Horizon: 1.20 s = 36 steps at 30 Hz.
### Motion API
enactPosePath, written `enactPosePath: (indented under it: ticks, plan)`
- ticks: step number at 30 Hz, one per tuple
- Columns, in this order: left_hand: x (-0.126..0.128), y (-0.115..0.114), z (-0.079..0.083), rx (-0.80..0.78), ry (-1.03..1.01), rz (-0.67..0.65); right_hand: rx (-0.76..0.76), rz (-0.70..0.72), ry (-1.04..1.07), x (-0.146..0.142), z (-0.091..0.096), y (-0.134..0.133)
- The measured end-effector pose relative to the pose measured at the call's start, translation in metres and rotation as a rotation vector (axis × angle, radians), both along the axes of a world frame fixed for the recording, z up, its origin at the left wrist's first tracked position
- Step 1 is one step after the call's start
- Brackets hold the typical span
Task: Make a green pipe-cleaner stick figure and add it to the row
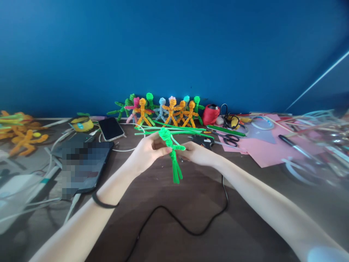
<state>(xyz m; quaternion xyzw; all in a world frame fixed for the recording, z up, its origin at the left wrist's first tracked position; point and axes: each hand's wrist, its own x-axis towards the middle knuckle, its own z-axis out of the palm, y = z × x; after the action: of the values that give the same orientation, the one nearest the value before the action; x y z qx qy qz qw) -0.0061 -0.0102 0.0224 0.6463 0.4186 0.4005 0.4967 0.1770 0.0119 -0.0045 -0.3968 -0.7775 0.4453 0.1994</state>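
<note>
A bright green pipe-cleaner figure (172, 153) hangs above the brown table (174, 218), head up and legs dangling. My left hand (148, 151) pinches it at the left arm and chest. My right hand (197, 153) pinches the end of its right arm. Both hands are closed on it. Loose green pipe cleaners (174, 129) lie on the table just behind the hands.
A row of finished pipe-cleaner figures (163, 111) leans against the blue wall. Two phones (110, 128) and a tablet (84, 163) lie at left. A glue gun (203, 140), its black cord (180, 222), scissors (230, 138), red thread spool (211, 113) and pink paper (261, 149) lie right.
</note>
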Motion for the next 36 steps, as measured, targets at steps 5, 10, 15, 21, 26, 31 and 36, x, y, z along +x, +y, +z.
enactPosePath:
  ticks: [5, 10, 15, 21, 26, 31, 36]
  plan:
    - [-0.001, 0.003, -0.006, 0.11, 0.148, 0.107, 0.151, 0.04, -0.138, -0.004, 0.003, -0.008]
    - [0.002, -0.002, -0.008, 0.239, 0.329, 0.155, 0.26, 0.078, -0.341, -0.009, 0.008, -0.019]
    - [0.008, -0.007, -0.009, 0.339, 0.467, 0.151, 0.292, 0.06, -0.448, -0.011, 0.019, -0.026]
    - [0.008, -0.006, -0.01, 0.326, 0.486, 0.105, 0.314, -0.014, -0.286, -0.002, 0.031, -0.022]
    - [0.007, -0.007, -0.009, 0.259, 0.431, 0.047, 0.303, -0.042, -0.134, 0.004, 0.031, -0.013]
    - [0.005, -0.005, -0.009, 0.201, 0.297, -0.02, 0.293, -0.043, 0.069, 0.003, 0.025, -0.007]
    - [0.005, -0.002, -0.01, 0.134, 0.211, -0.03, 0.275, -0.114, 0.116, 0.001, 0.022, -0.007]
